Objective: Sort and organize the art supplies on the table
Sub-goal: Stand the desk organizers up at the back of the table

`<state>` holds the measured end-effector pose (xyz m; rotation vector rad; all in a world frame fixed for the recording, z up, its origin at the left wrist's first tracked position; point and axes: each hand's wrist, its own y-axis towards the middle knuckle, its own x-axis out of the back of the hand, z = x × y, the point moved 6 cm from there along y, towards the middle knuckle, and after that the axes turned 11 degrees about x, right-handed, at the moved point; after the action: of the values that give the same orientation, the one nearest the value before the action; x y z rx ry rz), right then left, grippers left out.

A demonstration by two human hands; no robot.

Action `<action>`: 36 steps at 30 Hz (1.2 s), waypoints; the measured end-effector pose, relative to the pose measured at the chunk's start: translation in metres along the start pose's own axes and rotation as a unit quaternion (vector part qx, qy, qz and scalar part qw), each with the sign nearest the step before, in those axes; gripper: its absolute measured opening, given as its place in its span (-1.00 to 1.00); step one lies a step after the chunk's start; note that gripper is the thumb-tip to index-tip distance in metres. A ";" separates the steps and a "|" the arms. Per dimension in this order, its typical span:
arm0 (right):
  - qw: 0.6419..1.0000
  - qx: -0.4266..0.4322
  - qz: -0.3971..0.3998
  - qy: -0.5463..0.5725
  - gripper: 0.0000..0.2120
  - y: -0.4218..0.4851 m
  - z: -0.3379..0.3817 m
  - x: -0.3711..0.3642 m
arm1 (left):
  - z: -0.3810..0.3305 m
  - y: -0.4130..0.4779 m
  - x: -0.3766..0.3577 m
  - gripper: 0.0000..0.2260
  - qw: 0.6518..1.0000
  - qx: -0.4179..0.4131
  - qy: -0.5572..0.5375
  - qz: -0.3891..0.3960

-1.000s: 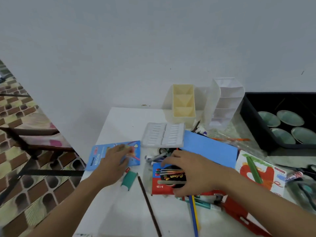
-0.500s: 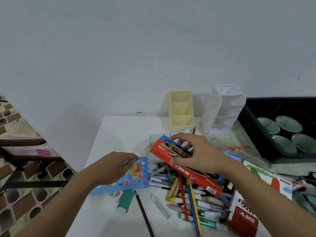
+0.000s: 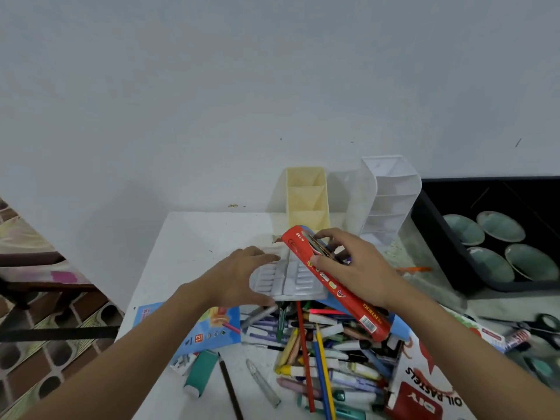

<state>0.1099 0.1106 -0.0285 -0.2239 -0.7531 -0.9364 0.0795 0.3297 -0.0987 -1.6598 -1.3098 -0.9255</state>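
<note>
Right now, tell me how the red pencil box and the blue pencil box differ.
The red pencil box is held up and tilted in the right hand. The blue pencil box lies on the table, held by no hand. The red pencil box is long and narrow, while the blue pencil box looks wider. Both are printed packs.

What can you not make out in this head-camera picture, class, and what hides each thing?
Head view:
- Blue cardboard pencil box: print partly covered by the left forearm.
- White ribbed plastic tray: blurred; left hand lies on it, grip unclear.
- Red cardboard pencil box: right hand covers much of its front.
- Red-and-white oil pastels box: cut off by the bottom edge.
- Black-handled scissors: cut off by the right edge.
</note>
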 end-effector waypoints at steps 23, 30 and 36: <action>0.945 -0.010 -0.172 0.278 -0.75 0.036 0.046 -0.006 | 0.070 -0.064 0.118 -0.87 0.926 0.112 -0.201 -0.300; 0.971 -0.011 -0.098 0.219 -0.62 0.099 0.046 -0.068 | 0.115 -0.083 0.106 -0.80 0.830 0.244 -0.377 -0.331; 0.992 -0.050 -0.062 0.098 -0.57 0.151 0.013 -0.117 | 0.142 -0.095 0.092 -0.76 0.807 0.303 -0.404 -0.305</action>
<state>0.1810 0.2822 -0.0763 -0.1708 -0.5434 -1.0976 0.0134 0.5071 -0.0581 -1.1100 -2.4934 0.0089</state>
